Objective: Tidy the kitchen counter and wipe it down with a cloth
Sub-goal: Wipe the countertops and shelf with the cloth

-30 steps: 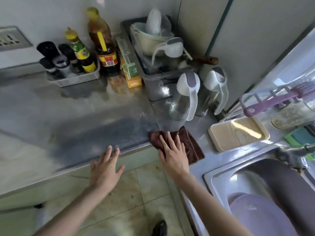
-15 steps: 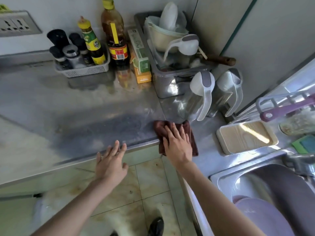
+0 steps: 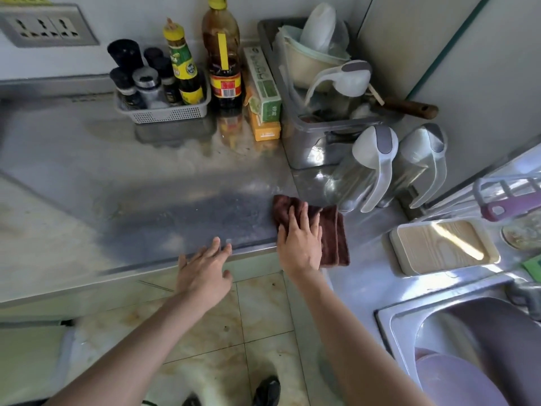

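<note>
A right hand [image 3: 300, 244] presses flat, fingers spread, on a folded dark-brown cloth [image 3: 333, 235] at the steel counter's [image 3: 117, 177] near edge; the left hand [image 3: 205, 271] hovers open, empty. A wide sweep could topple the clear lidded jugs [image 3: 369, 168] (just beyond the cloth).

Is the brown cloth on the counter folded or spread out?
Folded: the brown cloth shows stacked layered edges on its right side, under the right hand.
</note>
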`<state>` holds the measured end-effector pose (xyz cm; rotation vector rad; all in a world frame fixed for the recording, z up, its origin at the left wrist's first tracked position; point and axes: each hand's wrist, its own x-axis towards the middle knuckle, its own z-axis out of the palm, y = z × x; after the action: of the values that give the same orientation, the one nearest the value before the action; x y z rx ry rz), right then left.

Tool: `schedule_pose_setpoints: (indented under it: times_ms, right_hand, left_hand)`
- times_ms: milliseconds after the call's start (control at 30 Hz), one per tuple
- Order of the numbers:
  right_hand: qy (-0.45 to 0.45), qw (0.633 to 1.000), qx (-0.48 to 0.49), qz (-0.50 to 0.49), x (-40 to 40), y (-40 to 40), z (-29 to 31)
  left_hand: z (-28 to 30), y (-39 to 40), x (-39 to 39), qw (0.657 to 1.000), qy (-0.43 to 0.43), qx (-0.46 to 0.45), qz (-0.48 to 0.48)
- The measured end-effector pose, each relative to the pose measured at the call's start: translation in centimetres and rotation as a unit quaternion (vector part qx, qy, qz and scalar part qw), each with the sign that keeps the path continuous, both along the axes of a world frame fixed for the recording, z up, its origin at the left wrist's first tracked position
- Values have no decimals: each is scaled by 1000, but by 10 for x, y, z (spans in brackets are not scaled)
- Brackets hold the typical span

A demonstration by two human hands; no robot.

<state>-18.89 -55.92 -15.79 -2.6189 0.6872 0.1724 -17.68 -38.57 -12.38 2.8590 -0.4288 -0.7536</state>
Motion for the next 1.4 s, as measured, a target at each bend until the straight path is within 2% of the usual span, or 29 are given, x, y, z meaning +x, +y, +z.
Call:
schedule_pose_setpoints:
  times_ms: [100, 167, 267, 367, 433, 533, 633, 700, 767, 833, 867, 933, 1000, 1067, 1133, 1233, 1300, 1367, 1400]
  right_hand:
    - [-6, 989, 22, 144, -30, 40, 1]
    - [9, 981, 4, 193, -29, 34, 1]
    - [24, 983, -59, 171, 13, 0, -1]
    - [64, 994, -15, 85, 61, -18, 2]
    - [46, 997, -11, 64, 70, -3, -1]
    - [2, 986, -14, 163, 44, 37, -5]
    - [17, 969, -29, 246, 28, 36, -2]
    - [35, 976, -38, 213, 45, 14, -1]
    - [56, 990, -28, 129, 71, -6, 0]
    - [51, 997, -21, 58, 86, -4, 0]
    - [42, 997, -28, 55, 86, 10, -1]
    - [23, 992, -24, 124, 68, 56, -3]
    - [12, 970, -11, 244, 36, 105, -4]
    - [18, 953, -20, 301, 23, 122, -5]
    - [30, 962, -37, 270, 42, 102, -5]
    - [78, 992, -22, 101, 89, 58, -2]
    - [78, 997, -3, 1, 113, 51, 1]
    - [59, 998, 0, -25, 119, 73, 2]
    - [50, 999, -7, 2, 115, 93, -1]
  left_hand:
    - [-1, 11, 7, 991, -102, -71, 55]
    - [-4, 22, 12, 986, -124, -60, 92]
    - [-11, 41, 23, 985, -86, -6, 147]
    - [-15, 63, 33, 979, -74, 39, 185]
    - [-17, 74, 35, 975, -52, 63, 206]
    - [-17, 82, 33, 970, 0, 65, 234]
    - [-14, 82, 37, 969, 38, 79, 232]
    - [-11, 82, 40, 970, 47, 96, 220]
    - [-9, 81, 42, 970, 47, 107, 215]
    - [-9, 80, 44, 970, 43, 107, 213]
    - [-9, 81, 44, 970, 37, 98, 218]
    - [-7, 84, 47, 970, 1, 59, 236]
    - [-6, 92, 52, 968, -43, 15, 248]
    - [-7, 100, 65, 970, -59, -6, 235]
    - [-10, 107, 83, 975, -57, -21, 214]
    - [-14, 112, 110, 984, -45, -48, 163]
    - [-16, 117, 126, 989, -39, -60, 128]
    - [-16, 123, 142, 990, -45, -68, 115]
    - [-16, 127, 151, 990, -50, -71, 114]
